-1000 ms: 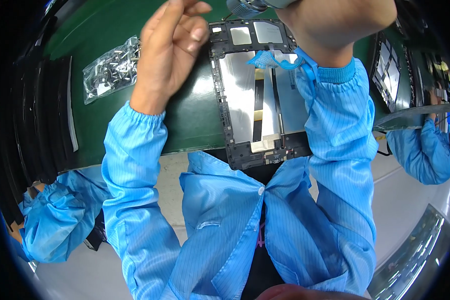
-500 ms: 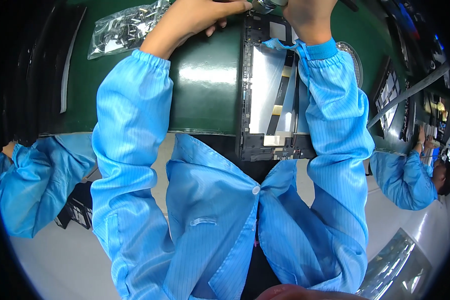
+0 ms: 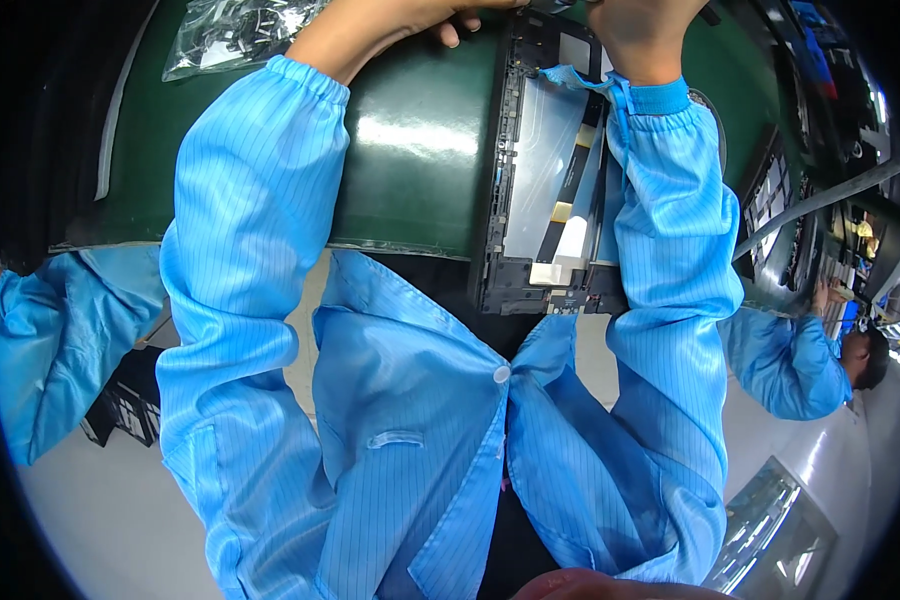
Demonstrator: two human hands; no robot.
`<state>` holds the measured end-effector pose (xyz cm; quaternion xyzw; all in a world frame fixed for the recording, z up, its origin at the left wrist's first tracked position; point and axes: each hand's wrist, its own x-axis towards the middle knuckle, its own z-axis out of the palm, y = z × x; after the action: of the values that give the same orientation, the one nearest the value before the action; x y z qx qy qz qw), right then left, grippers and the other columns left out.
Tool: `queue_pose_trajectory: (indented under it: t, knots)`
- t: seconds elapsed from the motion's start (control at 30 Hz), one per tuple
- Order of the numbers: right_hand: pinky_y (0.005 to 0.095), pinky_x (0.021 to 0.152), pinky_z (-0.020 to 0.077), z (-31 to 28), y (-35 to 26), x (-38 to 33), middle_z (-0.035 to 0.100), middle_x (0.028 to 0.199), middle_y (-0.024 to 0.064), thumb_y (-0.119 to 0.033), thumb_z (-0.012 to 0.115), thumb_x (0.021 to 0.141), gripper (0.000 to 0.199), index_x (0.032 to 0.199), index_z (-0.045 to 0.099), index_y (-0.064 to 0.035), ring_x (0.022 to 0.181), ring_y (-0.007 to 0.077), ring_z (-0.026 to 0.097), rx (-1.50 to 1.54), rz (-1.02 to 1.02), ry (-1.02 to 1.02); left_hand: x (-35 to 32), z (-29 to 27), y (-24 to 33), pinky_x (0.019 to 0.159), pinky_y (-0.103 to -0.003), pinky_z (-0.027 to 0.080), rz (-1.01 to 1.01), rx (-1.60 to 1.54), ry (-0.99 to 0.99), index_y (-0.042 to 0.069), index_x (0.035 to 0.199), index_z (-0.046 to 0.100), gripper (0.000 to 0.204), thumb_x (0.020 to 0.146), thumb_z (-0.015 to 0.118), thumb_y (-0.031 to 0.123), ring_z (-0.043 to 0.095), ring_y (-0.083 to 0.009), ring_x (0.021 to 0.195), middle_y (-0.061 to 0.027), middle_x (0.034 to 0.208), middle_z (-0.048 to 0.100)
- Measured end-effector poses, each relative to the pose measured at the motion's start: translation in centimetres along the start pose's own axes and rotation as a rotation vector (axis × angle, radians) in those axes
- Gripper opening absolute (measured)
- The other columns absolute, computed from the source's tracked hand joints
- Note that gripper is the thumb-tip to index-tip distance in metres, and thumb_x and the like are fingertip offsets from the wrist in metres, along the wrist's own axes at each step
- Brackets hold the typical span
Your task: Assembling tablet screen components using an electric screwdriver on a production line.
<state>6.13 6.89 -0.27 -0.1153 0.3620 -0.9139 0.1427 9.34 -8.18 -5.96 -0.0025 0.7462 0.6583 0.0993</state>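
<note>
Nearest: blue coat (image 3: 410, 420), sleeves running up to a green mat (image 3: 410, 150). On the mat, overhanging its near edge: a dark tablet frame (image 3: 530, 250) lying flat, silvery inside, a black ribbon strip (image 3: 575, 190) down its middle, partly under the right sleeve. Farthest, at the top edge: left hand (image 3: 390, 25) just left of the frame's far end, right hand (image 3: 640, 30) over it, both cropped, grips cannot be told; a clear parts bag (image 3: 230, 30) far left.
</note>
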Motion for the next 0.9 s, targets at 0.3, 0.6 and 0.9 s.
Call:
queue_pose_trajectory:
  t: [0.3,0.6,0.9]
  knots:
    - [0.0272,0.051,0.0480,-1.5,1.6,0.9,0.072,0.103,0.0228,-0.001,0.048,0.089,0.026,0.110,0.059,0.0082,0.052,0.0140,0.054,-0.676,-0.459,-0.192,-0.5,-0.4,-0.2,0.041,-0.022,0.045,0.045,0.002,0.003,-0.005,0.089,0.076,0.019,0.090,0.068,0.013,0.056,-0.0107,0.048,-0.0058,0.065,0.062]
    - [0.0247,0.048,0.0457,0.8,0.5,-0.1,0.073,0.096,0.0199,-0.001,0.049,0.091,0.018,0.102,0.062,0.0062,0.052,0.0107,0.054,-0.165,0.036,-0.018,-0.1,-0.1,-0.7,0.042,-0.022,0.046,0.035,-0.007,0.006,-0.004,0.086,0.075,0.017,0.089,0.069,0.012,0.057,-0.0109,0.052,-0.0054,0.066,0.063]
    - [0.0241,0.044,0.0431,-1.5,1.8,1.8,0.069,0.072,0.0112,-0.001,0.051,0.092,0.013,0.090,0.063,0.0045,0.047,0.0099,0.053,-0.749,-0.440,-0.244,-0.1,-0.2,0.4,0.042,-0.023,0.044,-0.037,0.047,0.062,-0.002,0.088,0.075,0.017,0.091,0.068,0.012,0.057,-0.0108,0.052,-0.0053,0.065,0.063]
